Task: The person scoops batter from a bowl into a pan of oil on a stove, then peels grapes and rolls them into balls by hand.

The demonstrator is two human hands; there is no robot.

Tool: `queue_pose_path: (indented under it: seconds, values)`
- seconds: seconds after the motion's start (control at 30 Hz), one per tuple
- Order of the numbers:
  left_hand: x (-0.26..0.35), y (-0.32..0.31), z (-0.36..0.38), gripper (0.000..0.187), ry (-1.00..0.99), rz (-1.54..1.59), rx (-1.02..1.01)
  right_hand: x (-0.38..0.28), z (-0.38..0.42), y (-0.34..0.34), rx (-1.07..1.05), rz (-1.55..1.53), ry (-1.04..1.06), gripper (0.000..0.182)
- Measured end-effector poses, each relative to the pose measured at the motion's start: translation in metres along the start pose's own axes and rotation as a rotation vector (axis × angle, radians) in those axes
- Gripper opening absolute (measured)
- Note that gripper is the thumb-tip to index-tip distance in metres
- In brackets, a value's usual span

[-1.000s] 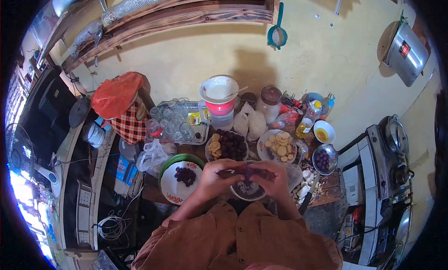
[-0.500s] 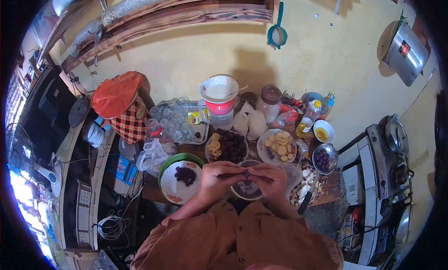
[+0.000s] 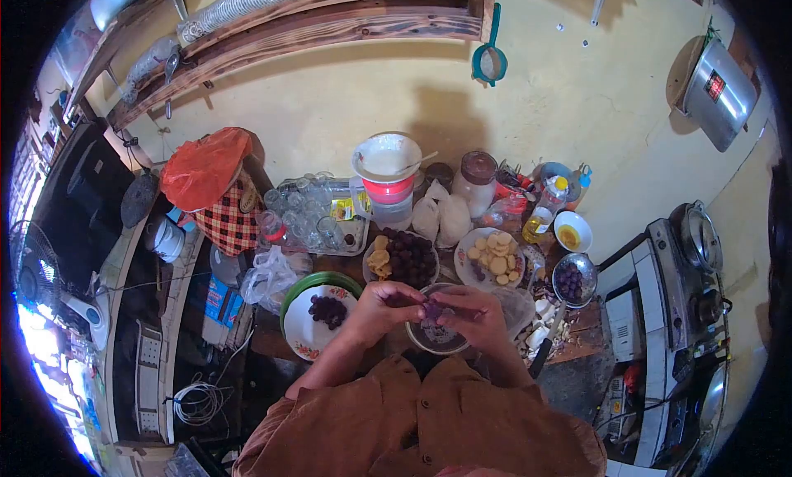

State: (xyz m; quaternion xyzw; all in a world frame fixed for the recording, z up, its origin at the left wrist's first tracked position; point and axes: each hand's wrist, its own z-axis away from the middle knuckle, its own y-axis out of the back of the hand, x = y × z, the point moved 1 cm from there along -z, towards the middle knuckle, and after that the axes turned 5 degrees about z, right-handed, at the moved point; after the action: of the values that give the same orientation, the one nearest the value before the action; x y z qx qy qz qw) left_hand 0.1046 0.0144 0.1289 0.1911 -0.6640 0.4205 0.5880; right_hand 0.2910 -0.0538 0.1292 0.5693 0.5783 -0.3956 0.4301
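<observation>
My left hand (image 3: 384, 312) and my right hand (image 3: 477, 316) meet in front of my chest, fingertips closed around a small purple lump (image 3: 431, 311) that looks like soft dough. Directly under them is a bowl (image 3: 437, 342) with dark, purplish contents, partly covered by my fingers. To the left of my left hand, a white floral plate (image 3: 307, 338) bears a cluster of dark purple pieces (image 3: 328, 311). Beyond my hands, a plate holds many dark round balls (image 3: 410, 258) beside yellowish lumps (image 3: 379, 258).
Pale round slices lie on a plate (image 3: 469, 272). A metal bowl (image 3: 575, 299) contains purple balls. A knife (image 3: 545, 348) rests among white chunks at the right. Glass jars (image 3: 301, 213), a red-and-white container (image 3: 388, 188) and an oil bottle (image 3: 538, 225) stand farther back.
The fingertips have parted slightly, and more of the purple lump shows between them. Both hands stay above the bowl.
</observation>
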Motion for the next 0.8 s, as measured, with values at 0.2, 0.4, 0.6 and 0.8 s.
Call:
queue_pose_path:
  seconds: [0.2,0.4,0.6,0.8]
  values:
    - [0.004,-0.016,0.004,0.019,-0.326,-0.335,0.148,-0.007,0.001,-0.006,0.085,-0.142,-0.1,0.034]
    - [0.016,-0.027,0.01,0.022,-0.396,-0.42,0.114,-0.009,0.001,-0.006,0.137,0.019,0.053,0.03]
    - [0.011,-0.033,0.013,0.017,-0.449,-0.389,0.164,-0.014,0.002,-0.008,0.159,0.06,0.111,0.024]
    - [0.011,-0.025,0.013,0.018,-0.538,-0.459,0.092,-0.004,0.004,-0.011,0.147,-0.025,0.052,0.021]
